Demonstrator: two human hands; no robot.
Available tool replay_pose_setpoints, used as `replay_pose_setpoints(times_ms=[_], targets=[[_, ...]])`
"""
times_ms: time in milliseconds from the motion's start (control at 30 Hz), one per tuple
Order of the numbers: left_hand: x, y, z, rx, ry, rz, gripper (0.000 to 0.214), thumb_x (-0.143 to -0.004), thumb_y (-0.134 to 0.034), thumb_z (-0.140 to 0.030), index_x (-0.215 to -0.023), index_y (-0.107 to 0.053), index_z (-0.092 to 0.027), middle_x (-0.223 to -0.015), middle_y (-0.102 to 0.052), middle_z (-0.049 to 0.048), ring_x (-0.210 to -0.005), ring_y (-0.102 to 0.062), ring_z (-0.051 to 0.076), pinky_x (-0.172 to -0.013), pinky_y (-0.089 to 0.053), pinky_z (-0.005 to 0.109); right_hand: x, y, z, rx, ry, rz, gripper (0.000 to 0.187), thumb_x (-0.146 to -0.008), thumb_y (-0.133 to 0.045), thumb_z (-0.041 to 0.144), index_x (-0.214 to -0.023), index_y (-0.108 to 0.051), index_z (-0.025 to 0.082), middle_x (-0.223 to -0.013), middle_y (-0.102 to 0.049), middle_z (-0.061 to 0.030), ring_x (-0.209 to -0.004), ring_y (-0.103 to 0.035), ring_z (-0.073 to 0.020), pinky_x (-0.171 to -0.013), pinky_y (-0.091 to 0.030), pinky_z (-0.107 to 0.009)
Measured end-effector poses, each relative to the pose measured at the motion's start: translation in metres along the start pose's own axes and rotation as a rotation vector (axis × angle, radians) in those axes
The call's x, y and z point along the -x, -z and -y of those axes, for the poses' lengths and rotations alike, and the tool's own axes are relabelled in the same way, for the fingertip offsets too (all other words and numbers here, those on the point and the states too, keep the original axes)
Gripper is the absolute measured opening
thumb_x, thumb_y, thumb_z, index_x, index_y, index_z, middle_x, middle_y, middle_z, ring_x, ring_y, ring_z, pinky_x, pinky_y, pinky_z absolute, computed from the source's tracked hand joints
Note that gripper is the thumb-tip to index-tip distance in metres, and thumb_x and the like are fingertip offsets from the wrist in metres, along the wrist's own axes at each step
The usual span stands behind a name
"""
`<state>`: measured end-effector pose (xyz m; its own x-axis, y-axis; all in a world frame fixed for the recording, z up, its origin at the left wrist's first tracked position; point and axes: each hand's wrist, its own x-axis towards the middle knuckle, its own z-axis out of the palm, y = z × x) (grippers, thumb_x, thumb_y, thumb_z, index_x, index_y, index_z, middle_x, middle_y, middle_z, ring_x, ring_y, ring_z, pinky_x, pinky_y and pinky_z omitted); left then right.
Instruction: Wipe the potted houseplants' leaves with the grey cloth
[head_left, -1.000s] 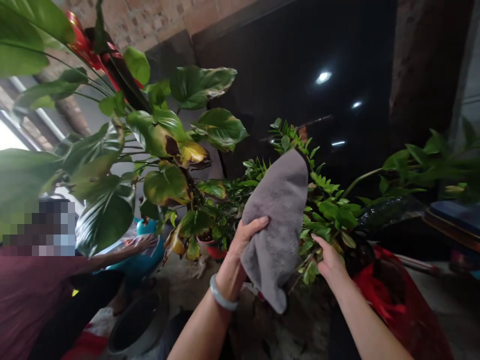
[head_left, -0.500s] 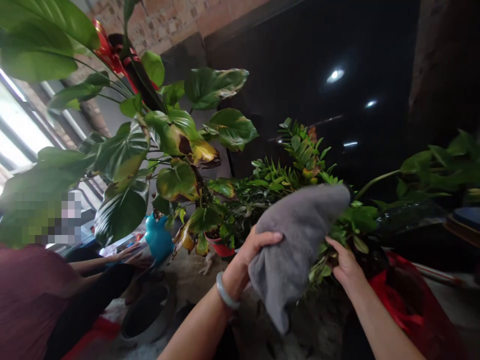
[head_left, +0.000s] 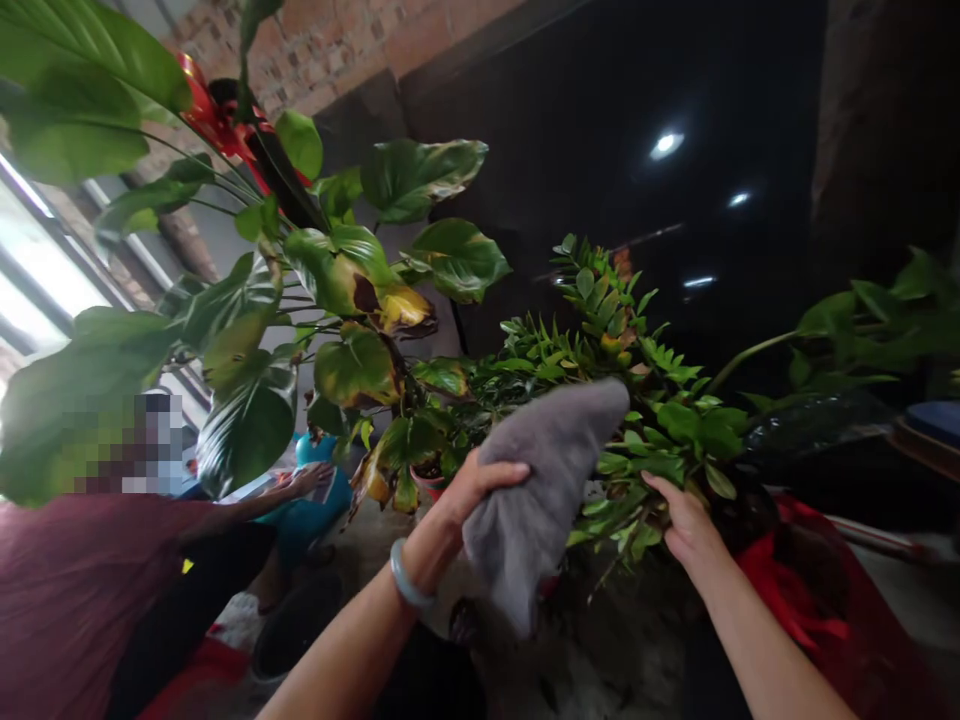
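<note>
Now the left hand [head_left: 471,490] is gripping the likely soft, light cloth [head_left: 551,465] sensibly mid-side, right hand [head_left: 690,522] touching leaves [head_left: 664,464], hold unclear.

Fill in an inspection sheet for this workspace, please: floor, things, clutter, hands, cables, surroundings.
Surface: dim floor; details hard to tell.
Things: grey cloth, bunched; leafy green plant behind it.
Clutter: red bag at right, dark bucket at left.
Left hand: holds the cloth.
Right hand: at the plant's leaves; grip unclear.
Cables: nothing seen.
Surroundings: brick wall, dark glossy panel, large-leafed plant with browned leaves, another person, in maroon.
</note>
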<state>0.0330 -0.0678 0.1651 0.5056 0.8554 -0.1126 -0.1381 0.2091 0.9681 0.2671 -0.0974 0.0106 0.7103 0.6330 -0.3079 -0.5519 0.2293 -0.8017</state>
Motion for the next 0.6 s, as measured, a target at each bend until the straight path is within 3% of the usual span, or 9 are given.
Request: replay_pose_setpoints(times_ms=[67,133,233,300,400,500,600], targets=[[-0.016,-0.007,-0.003,0.042,-0.040,-0.092,0.048,-0.053,-0.079,-0.022,-0.099,-0.072,-0.012,-0.088,-0.075,0.0074,-0.084,-0.068,0.027,-0.080,-0.051,0.037,0.002,-0.002,0.001,-0.003,0.002,0.001,0.027,-0.042,-0.078,0.025,-0.067,-0.066,0.023,-0.059,-0.071,0.0008,-0.065,-0.069,-0.0253,-0.054,-0.054,-0.034],[-0.023,-0.011,0.018,0.057,0.042,-0.127,0.049,-0.046,-0.082,-0.024,-0.093,-0.072,-0.011,-0.083,-0.075,0.0087,-0.079,-0.067,0.027,-0.079,-0.051,0.039,0.004,-0.003,0.001,0.003,0.000,0.000,0.025,-0.042,-0.078,0.026,-0.064,-0.066,0.022,-0.057,-0.070,0.0001,-0.064,-0.069,-0.0253,-0.051,-0.052,-0.033],[-0.009,-0.004,0.062,-0.020,0.231,-0.028,0.047,-0.041,-0.081,-0.019,-0.088,-0.074,-0.012,-0.079,-0.074,0.0074,-0.075,-0.067,0.027,-0.078,-0.051,0.040,0.005,-0.001,0.001,0.014,-0.006,-0.005,0.025,-0.041,-0.078,0.025,-0.063,-0.066,0.021,-0.055,-0.070,0.0001,-0.060,-0.067,-0.0235,-0.048,-0.050,-0.031],[0.009,0.006,0.073,-0.058,0.303,0.103,0.049,-0.044,-0.079,-0.016,-0.092,-0.075,-0.014,-0.080,-0.075,0.0053,-0.076,-0.067,0.027,-0.077,-0.051,0.039,0.005,0.002,0.002,0.022,-0.012,-0.006,0.027,-0.040,-0.079,0.023,-0.064,-0.067,0.021,-0.055,-0.070,0.0005,-0.056,-0.066,-0.0219,-0.046,-0.048,-0.030],[0.024,0.014,0.046,-0.042,0.232,0.173,0.047,-0.048,-0.080,-0.018,-0.094,-0.075,-0.015,-0.080,-0.076,0.0049,-0.075,-0.067,0.026,-0.074,-0.052,0.037,0.003,0.006,0.003,0.038,-0.021,-0.004,0.030,-0.040,-0.080,0.025,-0.068,-0.068,0.020,-0.054,-0.069,0.0014,-0.052,-0.064,-0.0208,-0.044,-0.046,-0.029],[0.012,0.008,0.000,-0.012,-0.008,0.017,0.042,-0.049,-0.081,-0.020,-0.091,-0.075,-0.014,-0.086,-0.076,0.0066,-0.078,-0.067,0.025,-0.077,-0.052,0.036,0.001,0.005,0.001,0.041,-0.017,-0.010,0.031,-0.041,-0.080,0.027,-0.069,-0.067,0.022,-0.054,-0.069,0.0027,-0.052,-0.063,-0.0214,-0.044,-0.046,-0.030],[-0.011,-0.004,-0.006,0.036,-0.103,-0.109,0.042,-0.051,-0.081,-0.022,-0.091,-0.074,-0.013,-0.086,-0.075,0.0072,-0.081,-0.066,0.026,-0.080,-0.051,0.037,0.001,0.001,-0.002,0.024,0.002,-0.008,0.031,-0.042,-0.079,0.028,-0.070,-0.067,0.023,-0.057,-0.071,0.0027,-0.057,-0.066,-0.0227,-0.046,-0.048,-0.031]])
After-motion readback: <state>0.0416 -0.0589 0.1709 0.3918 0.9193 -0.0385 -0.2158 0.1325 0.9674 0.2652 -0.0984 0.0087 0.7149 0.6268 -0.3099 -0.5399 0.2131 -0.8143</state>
